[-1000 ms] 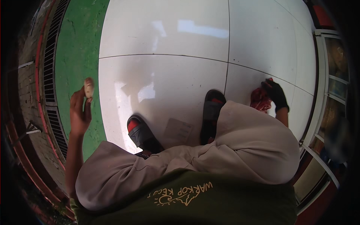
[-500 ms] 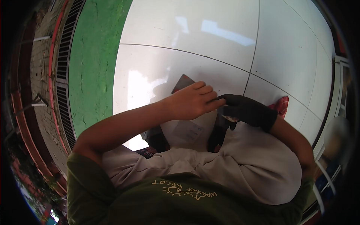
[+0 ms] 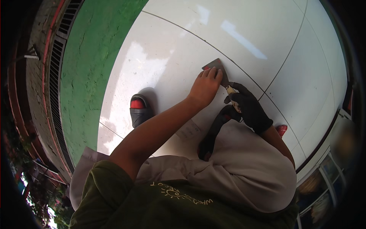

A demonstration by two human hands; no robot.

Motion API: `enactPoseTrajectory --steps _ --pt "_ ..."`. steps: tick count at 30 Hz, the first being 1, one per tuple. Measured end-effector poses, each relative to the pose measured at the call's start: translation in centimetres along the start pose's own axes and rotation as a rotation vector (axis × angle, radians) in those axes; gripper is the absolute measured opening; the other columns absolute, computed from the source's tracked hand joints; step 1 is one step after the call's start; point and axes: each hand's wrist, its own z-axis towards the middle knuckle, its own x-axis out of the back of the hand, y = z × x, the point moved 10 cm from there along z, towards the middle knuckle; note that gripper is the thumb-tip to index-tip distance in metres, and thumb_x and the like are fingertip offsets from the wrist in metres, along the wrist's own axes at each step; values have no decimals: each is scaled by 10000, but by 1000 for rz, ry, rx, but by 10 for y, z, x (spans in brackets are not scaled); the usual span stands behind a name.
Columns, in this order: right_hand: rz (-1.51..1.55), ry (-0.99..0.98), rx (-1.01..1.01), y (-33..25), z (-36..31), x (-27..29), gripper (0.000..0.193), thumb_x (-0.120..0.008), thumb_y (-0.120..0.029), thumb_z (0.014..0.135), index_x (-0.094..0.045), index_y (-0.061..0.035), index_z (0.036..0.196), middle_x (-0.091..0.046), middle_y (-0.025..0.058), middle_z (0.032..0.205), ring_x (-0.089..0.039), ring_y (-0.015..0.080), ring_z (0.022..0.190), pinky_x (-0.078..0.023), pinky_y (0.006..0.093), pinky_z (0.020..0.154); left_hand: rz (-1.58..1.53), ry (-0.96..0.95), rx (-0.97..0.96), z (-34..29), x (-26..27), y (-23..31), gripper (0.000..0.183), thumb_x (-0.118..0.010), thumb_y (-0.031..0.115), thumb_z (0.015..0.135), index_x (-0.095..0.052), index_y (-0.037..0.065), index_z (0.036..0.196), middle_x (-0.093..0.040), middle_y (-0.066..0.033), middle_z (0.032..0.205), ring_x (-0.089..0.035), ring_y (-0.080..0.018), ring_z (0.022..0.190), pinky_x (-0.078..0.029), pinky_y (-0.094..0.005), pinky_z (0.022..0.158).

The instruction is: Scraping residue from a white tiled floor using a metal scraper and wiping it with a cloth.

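Note:
A putty knife with a broad grey blade [image 3: 213,65] is held low over the white tiled floor, its blade pointing away from me. My right hand [image 3: 249,108], in a black glove, is closed around its light, worn handle [image 3: 230,91]. My bare left hand [image 3: 207,86] reaches across, with its fingers together on the blade near a small red mark. Its thumb is hidden from view. Whether the blade's edge touches the floor, I cannot tell.
Glossy white tiles [image 3: 171,49] with dark joints lie around my feet. A dark shoe [image 3: 141,114] is on my left foot. Red patterned cloth [image 3: 281,130] shows beside my right wrist. A green painted strip [image 3: 89,57] and a drain grate [image 3: 55,95] run along the left.
Both hands have moved forward, and the putty knife's blade and handle now show more fully. The right hand has turned around the handle. My left foot has come into view.

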Motion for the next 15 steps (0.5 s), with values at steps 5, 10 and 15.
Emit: enactPoseTrajectory --steps 5,10,15 --pt "-330 -89 214 -27 15 -7 519 -660 50 685 -480 -23 1165 -478 151 1180 -589 181 617 -498 282 556 55 148 71 17 11 -13 440 -536 3 753 -483 -23 1189 -517 -213 1180 -530 -359 1070 -439 -406 909" --pt "510 -149 -400 -7 13 -31 290 -531 -108 852 -444 -27 1116 -533 104 944 -569 173 599 -465 287 499 60 90 95 13 9 -20 481 -540 -21 731 -476 -18 1208 -494 -214 1216 -523 -349 1077 -434 -412 913" --pt "468 -253 -210 -19 30 -50 228 -420 -184 924 -423 -31 1094 -514 82 852 -554 175 575 -434 278 477 92 28 84 27 10 -32 616 -651 36 658 -463 12 1245 -499 -154 1228 -531 -312 1077 -445 -372 910"
